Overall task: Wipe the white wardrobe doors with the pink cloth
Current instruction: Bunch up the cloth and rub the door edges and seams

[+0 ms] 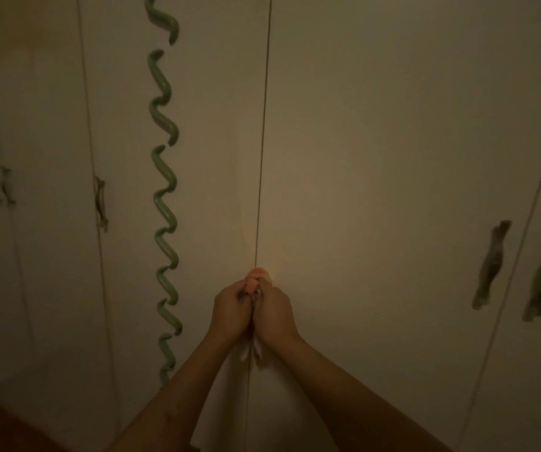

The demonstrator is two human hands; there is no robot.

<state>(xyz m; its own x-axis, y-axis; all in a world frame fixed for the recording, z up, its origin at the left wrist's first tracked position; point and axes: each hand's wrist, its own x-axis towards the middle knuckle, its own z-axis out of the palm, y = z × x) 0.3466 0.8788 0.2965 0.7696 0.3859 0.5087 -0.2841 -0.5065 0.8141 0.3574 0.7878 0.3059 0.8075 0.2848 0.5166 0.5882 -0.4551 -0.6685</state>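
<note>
Two hands bunch up a soft, crumpled pink cloth (256, 276).
Low in the middle of the frame, the left hand (231, 308) and right hand (274, 313) each have a tight grip round it, by the gap between the tall white wardrobe doors (377, 158). I think wiping comes next: press the cloth flat and rub.

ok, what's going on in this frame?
A person faces the white wardrobe doors in dim light. The left hand and right hand both grip one bunched pink cloth, in front of the seam between two doors. A tail of it hangs below the hands. Whether it touches the door cannot be told. A wavy green strip runs down the left door.
</note>
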